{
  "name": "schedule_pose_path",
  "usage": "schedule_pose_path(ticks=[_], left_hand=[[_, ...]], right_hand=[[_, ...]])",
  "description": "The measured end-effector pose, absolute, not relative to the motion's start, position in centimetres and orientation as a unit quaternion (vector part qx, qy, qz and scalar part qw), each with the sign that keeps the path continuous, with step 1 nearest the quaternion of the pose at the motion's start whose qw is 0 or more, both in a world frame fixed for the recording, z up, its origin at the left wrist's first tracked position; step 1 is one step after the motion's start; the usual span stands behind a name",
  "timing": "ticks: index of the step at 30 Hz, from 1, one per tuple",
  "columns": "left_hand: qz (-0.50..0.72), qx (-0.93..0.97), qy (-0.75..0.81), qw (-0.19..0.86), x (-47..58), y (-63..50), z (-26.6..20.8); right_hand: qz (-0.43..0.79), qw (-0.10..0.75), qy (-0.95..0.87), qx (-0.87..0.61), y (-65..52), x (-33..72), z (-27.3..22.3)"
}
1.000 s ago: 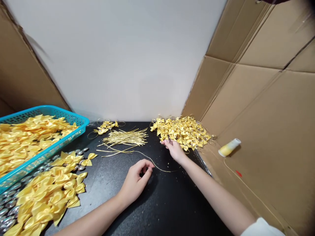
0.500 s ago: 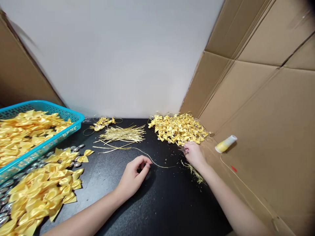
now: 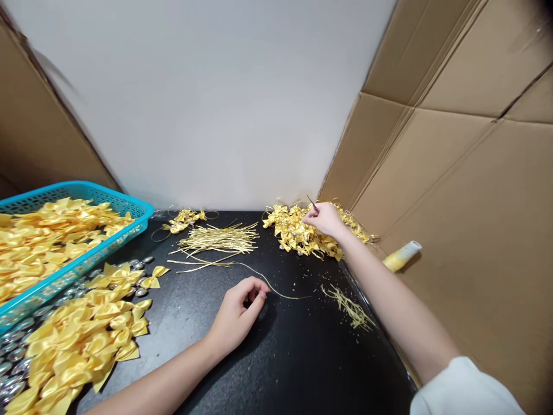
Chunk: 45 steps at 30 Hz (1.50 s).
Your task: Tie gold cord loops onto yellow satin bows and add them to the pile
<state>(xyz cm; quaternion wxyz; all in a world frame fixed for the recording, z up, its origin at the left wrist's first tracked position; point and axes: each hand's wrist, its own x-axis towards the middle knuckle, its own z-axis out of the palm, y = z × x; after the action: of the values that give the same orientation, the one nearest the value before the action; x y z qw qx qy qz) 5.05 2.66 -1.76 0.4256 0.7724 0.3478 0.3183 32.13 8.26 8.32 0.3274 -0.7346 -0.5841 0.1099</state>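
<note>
My left hand (image 3: 242, 311) rests low over the black table, thumb and forefinger curled together on a thin gold cord (image 3: 283, 295). This cord curves across the table from the gold strands to a loose end at the right. My right hand (image 3: 325, 219) is above the far pile of finished yellow bows (image 3: 298, 233), closed around small dark-bladed scissors (image 3: 311, 203). Their thin tip points up and left; the rest is hidden in the fingers. Between the hands and the wall lies a bundle of cut gold strands (image 3: 222, 237).
A turquoise basket (image 3: 140, 216) of yellow bows stands at left. Loose bows (image 3: 93, 328) and shiny oval beads (image 3: 15, 357) lie before it. Cord trimmings (image 3: 352, 308) lie beside my right forearm. A spool (image 3: 402, 255) is at the cardboard wall (image 3: 470, 190); a smaller bow cluster (image 3: 185, 220) sits behind.
My right hand has moved away from me with the scissors, from the near edge of the bow pile to above it. My left hand stays on the cord. The view has shifted slightly.
</note>
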Motion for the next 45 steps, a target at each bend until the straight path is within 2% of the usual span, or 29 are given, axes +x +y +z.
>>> schedule_pose_path(ticks=[11,18,23,26,29,33,41,45], left_hand=[[0.313,0.775,0.351,0.422,5.0,2.7,-2.1],[0.319,0.781,0.349,0.408,5.0,2.7,-1.9],[0.328,0.781,0.349,0.402,5.1,2.8,-1.8],[0.336,0.778,0.350,0.399,5.1,2.8,-1.6],[0.342,0.774,0.362,0.391,5.2,2.7,-1.5],[0.362,0.760,0.385,0.378,5.1,2.6,-1.4],[0.443,0.730,0.395,0.338,4.6,2.6,-1.0],[0.428,0.786,0.314,0.316,4.5,2.2,-0.8]], right_hand=[[0.086,0.378,-0.567,-0.727,4.6,32.5,6.3],[0.109,0.352,-0.554,-0.747,-3.0,34.4,5.3],[0.158,0.334,-0.518,-0.771,-10.0,36.2,1.9],[0.074,0.321,-0.489,-0.808,-13.1,37.7,-0.6],[-0.018,0.270,-0.487,-0.831,-14.8,39.0,-2.3],[-0.050,0.252,-0.476,-0.841,-15.4,40.1,-3.5],[-0.155,0.233,-0.497,-0.821,-14.1,38.8,-1.6],[-0.043,0.266,-0.603,-0.751,-11.0,33.5,0.9]])
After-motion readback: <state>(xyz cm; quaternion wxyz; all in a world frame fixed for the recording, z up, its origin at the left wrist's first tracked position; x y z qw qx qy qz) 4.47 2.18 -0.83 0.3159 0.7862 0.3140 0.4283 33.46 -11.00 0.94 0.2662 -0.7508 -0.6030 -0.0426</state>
